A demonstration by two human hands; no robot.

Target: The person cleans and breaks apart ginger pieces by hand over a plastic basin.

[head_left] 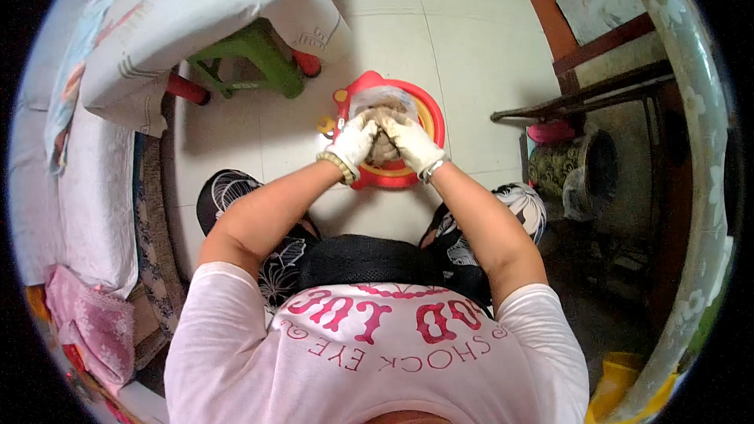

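A light-brown, lumpy, knobbly mass [384, 148] is between my two hands; I cannot make out its kind. My left hand [357, 140], in a white glove, has its fingers curled round the left side of it. On the other side my right hand [411, 141], gloved the same way, closes on it too, with the fingertips of both hands meeting near its top. More brown material and a clear plastic bag [377, 94] lie just beyond. All this is on or over a round red object with a yellow inner ring [436, 114], standing on the floor between my feet.
A cloth-covered table [196, 0] stands at the left, with a green plastic stool [263, 59] under it. Dark wooden furniture [581, 110] lines the right, beside a round patterned container [561, 169]. Pale floor tiles [385, 35] stretch ahead.
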